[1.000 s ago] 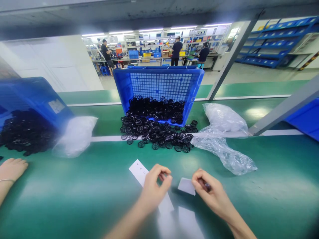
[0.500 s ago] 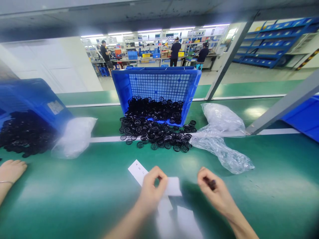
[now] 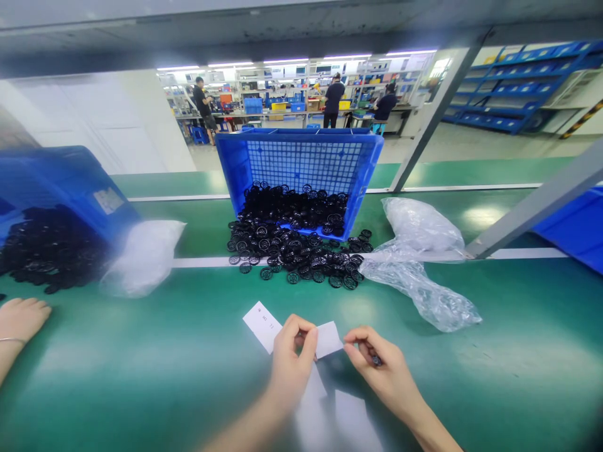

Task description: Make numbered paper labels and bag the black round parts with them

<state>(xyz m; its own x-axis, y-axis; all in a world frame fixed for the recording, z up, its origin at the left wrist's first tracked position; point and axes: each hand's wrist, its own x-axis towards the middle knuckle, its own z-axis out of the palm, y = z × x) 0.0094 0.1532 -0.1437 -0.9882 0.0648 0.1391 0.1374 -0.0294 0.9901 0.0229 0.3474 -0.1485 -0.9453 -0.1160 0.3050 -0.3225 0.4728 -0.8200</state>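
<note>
Between the thumb and forefinger of my left hand point(image 3: 293, 364) is a small white paper slip point(image 3: 328, 339), which sticks out to the right. My right hand point(image 3: 389, 375) is closed, its thumb and forefinger tips at the slip's right edge; whether they pinch it I cannot tell. Tucked in its curled fingers is a dark pen-like object point(image 3: 376, 360), mostly hidden. A longer white paper strip point(image 3: 262, 326) with small handwritten marks extends behind my left hand. Below lies a blank white paper point(image 3: 355, 417) on the green table point(image 3: 188, 376).
Beyond my hands a tipped blue crate point(image 3: 223, 166) spills black spoked wheels point(image 3: 301, 254). To its right lies a clear plastic bag point(image 3: 421, 229). At left are another blue crate point(image 3: 101, 179), a white bag point(image 3: 146, 257) and a co-worker's hand point(image 3: 23, 323). A slanted grey post point(image 3: 532, 210) stands right.
My right hand has moved left to the edge of the slip. The slip has tilted upward in my left hand, which stays nearly in place.
</note>
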